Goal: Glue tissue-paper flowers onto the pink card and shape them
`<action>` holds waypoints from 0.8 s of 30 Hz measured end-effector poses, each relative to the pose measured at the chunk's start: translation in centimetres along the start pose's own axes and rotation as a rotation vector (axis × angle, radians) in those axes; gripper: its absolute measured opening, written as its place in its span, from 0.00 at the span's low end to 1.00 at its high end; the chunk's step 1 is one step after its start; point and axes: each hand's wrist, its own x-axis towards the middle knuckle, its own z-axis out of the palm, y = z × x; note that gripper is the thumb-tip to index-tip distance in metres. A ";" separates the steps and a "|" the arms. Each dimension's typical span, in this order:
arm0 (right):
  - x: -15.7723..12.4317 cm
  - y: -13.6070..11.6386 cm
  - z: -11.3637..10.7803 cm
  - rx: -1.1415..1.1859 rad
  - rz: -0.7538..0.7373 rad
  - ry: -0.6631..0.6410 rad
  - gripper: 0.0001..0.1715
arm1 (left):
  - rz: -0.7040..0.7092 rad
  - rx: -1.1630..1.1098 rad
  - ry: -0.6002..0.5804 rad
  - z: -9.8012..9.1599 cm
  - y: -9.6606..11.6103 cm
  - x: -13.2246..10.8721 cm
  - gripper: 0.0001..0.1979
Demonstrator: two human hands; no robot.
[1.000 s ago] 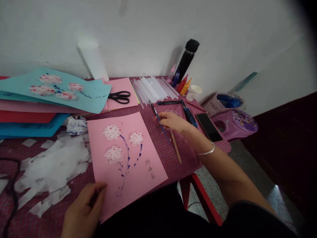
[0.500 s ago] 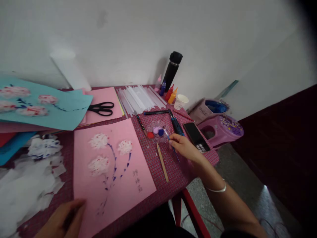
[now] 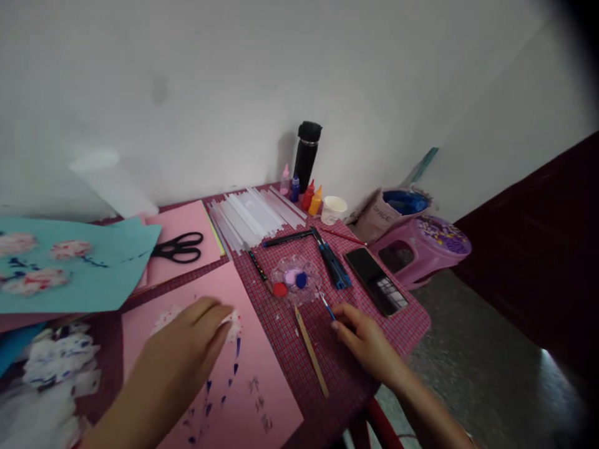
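My right hand (image 3: 362, 343) pinches a thin paintbrush (image 3: 326, 305) with a blue handle, its tip pointing to the right edge of the clear flower-shaped paint palette (image 3: 307, 295). Red, light purple and dark blue paint lie in the palette's wells. Over the pink sheet (image 3: 262, 358) hovers my left hand (image 3: 191, 343), its fingers drawn together beside a white, red-dotted flower (image 3: 234, 327). Whatever those fingers may hold is hidden. Dark blue stem strokes and handwritten characters mark the sheet. Part of its flowers is covered by my left hand and forearm.
A wooden stick (image 3: 311, 352), a utility knife (image 3: 332, 262) and a phone (image 3: 375, 280) lie around the palette. Behind stand paint bottles (image 3: 312, 198), a paper cup (image 3: 334, 209) and a black flask (image 3: 306, 159). Scissors (image 3: 180, 248) and crumpled white tissue (image 3: 56, 365) are leftward.
My left hand has risen from the sheet's lower left edge to its upper flowers. My right hand has drawn the brush back from the paint wells. The view has shifted.
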 end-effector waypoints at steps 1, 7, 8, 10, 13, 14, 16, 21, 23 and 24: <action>-0.1 -0.3 0.1 -0.007 0.007 -0.003 0.07 | 0.124 0.121 -0.082 -0.1 0.2 2.5 0.14; 0.8 -2.7 0.1 0.002 0.025 -0.006 0.05 | 0.362 0.356 -0.239 0.4 2.3 11.1 0.19; 1.1 -3.0 0.1 0.012 0.028 -0.004 0.05 | 0.389 0.372 -0.261 0.4 2.4 11.3 0.18; 1.8 -3.4 0.1 0.036 0.036 0.001 0.06 | 0.440 0.394 -0.296 0.1 2.4 11.5 0.16; 2.7 -3.7 0.4 0.162 0.090 -0.039 0.08 | 0.505 0.401 -0.308 -0.6 1.7 11.2 0.18; 3.0 -3.8 0.5 0.219 0.115 -0.062 0.08 | 0.522 0.398 -0.301 -0.8 1.3 11.1 0.20; 3.4 -3.8 0.7 0.314 0.157 -0.101 0.07 | 0.544 0.389 -0.273 -0.8 0.1 10.9 0.25; 4.4 -4.2 0.6 0.386 0.197 -0.113 0.07 | 0.508 0.370 -0.114 0.1 -2.0 11.8 0.20; 5.0 -4.4 0.5 0.381 0.199 -0.111 0.06 | 0.438 0.380 -0.070 0.3 -1.8 13.4 0.17; 5.3 -4.6 0.6 0.371 0.194 -0.115 0.06 | 0.383 0.376 -0.064 0.3 -1.4 14.4 0.16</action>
